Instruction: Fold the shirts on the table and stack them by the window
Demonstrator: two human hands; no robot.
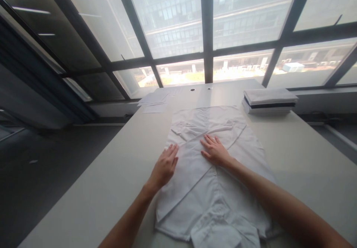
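Note:
A white button-front shirt [237, 188] lies spread on the table, its collar toward me and its sleeves folded across the body. My left hand [165, 165] rests flat on the shirt's left edge, fingers stretched out. Across the middle, my right hand [215, 150] presses on the folded sleeve cloth with its fingers apart. Neither hand grips any cloth. Creases run through the far part of the shirt, and my right forearm covers some of its right side.
The white table [111, 181] reaches toward the windows. At its far right stands a stack of folded cloths [270, 101], mostly white with a dark layer. Several paper sheets [154, 101] lie at the far left. A dark curtain [36, 69] hangs beyond the left side.

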